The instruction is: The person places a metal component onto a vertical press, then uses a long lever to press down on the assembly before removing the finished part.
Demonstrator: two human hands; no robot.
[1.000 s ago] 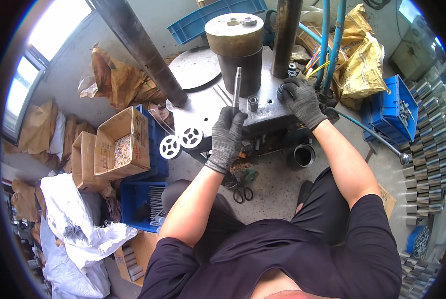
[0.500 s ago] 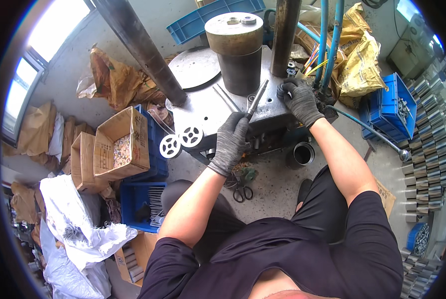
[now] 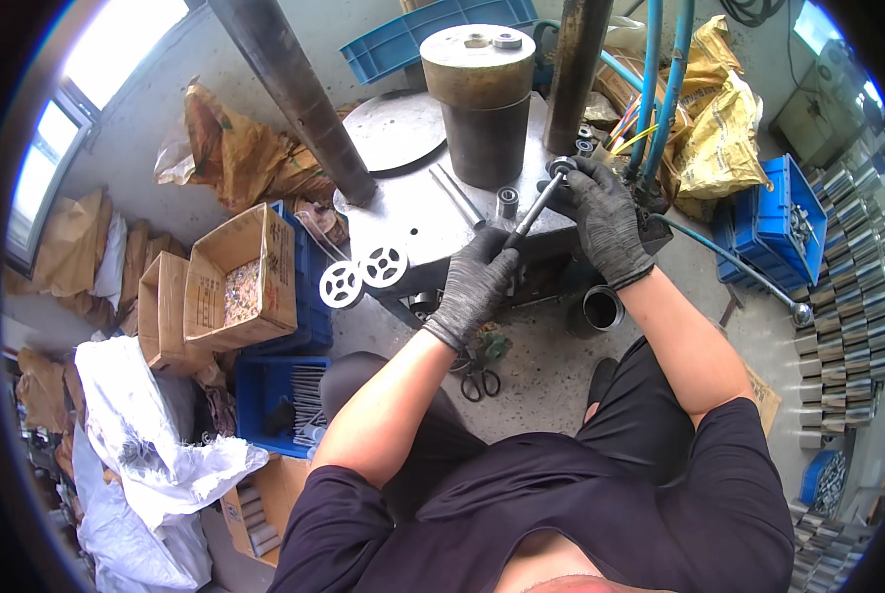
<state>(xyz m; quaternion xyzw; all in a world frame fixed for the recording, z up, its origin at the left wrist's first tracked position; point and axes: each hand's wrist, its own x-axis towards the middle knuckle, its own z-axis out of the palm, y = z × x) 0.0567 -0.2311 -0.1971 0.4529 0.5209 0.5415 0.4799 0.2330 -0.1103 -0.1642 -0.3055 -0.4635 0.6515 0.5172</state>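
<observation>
My left hand (image 3: 474, 282), in a grey knit glove, is closed around a slim metal shaft (image 3: 537, 206) that points up and to the right. In the fingers of my right hand (image 3: 606, 222), gloved alike, is a ring-shaped bearing (image 3: 561, 166), held at the shaft's far tip. How far the tip sits inside the ring I cannot tell. Below them is the metal press table (image 3: 418, 212). Another bearing (image 3: 507, 202) stands on it beside the shaft, and a loose metal rod (image 3: 456, 196) lies to the left. A large steel cylinder (image 3: 477, 109) rises behind.
Dark posts (image 3: 299, 109) and blue hoses (image 3: 665, 99) flank the cylinder. Two white spoked wheels (image 3: 383, 267) are at the table's left corner. Cardboard boxes (image 3: 265, 321) and a blue crate (image 3: 257, 400) stand left; scissors (image 3: 480, 385) lie on the floor. Metal cylinders (image 3: 848, 326) are stacked right.
My right hand has brought the bearing to the shaft's tip. My left hand has tipped the shaft further right, and the bearing on the table now shows beside it.
</observation>
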